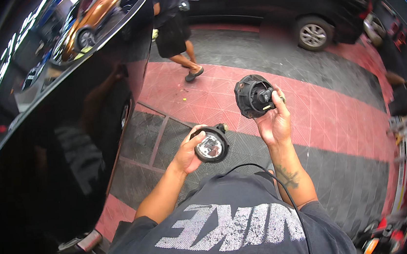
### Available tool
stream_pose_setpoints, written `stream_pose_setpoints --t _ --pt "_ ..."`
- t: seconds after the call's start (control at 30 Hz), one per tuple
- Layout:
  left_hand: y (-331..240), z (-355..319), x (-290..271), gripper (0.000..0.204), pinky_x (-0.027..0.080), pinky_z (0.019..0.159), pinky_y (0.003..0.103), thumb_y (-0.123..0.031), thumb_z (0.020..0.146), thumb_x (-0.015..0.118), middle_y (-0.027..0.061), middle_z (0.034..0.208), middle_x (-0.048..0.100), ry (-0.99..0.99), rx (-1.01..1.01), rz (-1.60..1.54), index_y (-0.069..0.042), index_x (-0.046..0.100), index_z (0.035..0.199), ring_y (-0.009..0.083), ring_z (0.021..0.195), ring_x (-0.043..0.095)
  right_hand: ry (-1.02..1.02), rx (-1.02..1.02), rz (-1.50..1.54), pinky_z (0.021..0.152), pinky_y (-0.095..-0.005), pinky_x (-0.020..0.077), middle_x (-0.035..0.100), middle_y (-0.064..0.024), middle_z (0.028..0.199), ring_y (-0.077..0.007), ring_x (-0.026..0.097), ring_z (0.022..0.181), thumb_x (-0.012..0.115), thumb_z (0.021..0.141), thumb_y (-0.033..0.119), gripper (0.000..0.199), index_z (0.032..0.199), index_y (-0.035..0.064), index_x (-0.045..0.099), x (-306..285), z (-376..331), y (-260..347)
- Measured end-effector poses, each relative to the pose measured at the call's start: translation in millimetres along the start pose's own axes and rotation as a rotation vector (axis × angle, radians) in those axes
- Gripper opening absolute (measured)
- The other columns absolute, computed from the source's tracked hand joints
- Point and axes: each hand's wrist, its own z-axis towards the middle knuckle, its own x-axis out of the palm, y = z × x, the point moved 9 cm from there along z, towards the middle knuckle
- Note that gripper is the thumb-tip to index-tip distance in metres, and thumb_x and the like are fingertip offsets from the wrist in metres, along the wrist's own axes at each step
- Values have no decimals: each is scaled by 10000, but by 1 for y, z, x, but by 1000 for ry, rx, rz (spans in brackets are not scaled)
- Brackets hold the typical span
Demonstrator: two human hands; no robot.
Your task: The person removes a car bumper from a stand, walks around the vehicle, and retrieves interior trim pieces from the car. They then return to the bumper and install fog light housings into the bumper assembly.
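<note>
At the far left, the glossy black car body panel [44, 157] curves down alongside the person, with blurred reflections on its surface. The left hand [186, 154] is partly curled around a small round lamp with a black plastic rim and clear lens [211, 146], the thumb lying over the edge of the front and the other fingers at the rim and behind it. The lamp is in front of the chest, lens facing up toward the camera. The lens looks bright and glassy, with silvery, white and dark brownish patches showing through; the rim is matt black and thick, and a small brownish tab sticks out at its upper right.

Well apart from it, farther right and higher in the view, is a black ribbed plastic lamp housing [247, 98], its back toward the camera. Its flange is rounded with an uneven outline, rust-brown spots mark its edge, and a black plug-like part sits off-centre beside a short pale strip. The right hand [275, 120] grips its right side from below, half closed, thumb on the plug-like part; its remaining fingers are largely hidden. Beyond it, red and dark grey ridged floor tiles [330, 119] stretch rightward.
</note>
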Motion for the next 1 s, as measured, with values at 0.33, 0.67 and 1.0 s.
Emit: stream_pose_setpoints --t 0.33,0.67,1.0 --pt "58 -54 -94 447 623 829 385 -458 1041 567 111 1044 742 -578 481 -231 -37 662 1156 218 914 737 330 291 -60 1106 -496 477 565 -145 1414 -296 599 1277 578 1000 294 545 1479 73 440 -23 91 -21" --pt "114 -199 -72 453 613 875 464 -388 985 587 201 1165 683 -827 945 -130 -32 550 1261 324 1011 721 728 438 28 1071 -496 522 637 -179 1369 -326 638 1249 472 1052 322 449 1342 1 590 102 202 -53" --pt "74 -260 -76 734 630 824 373 -391 770 855 161 1105 692 -1165 1116 -62 21 527 1282 254 952 736 1115 366 207 1195 -545 391 165 -310 1664 -512 126 1542 524 1045 236 647 1572 -53 286 291 211 -102"
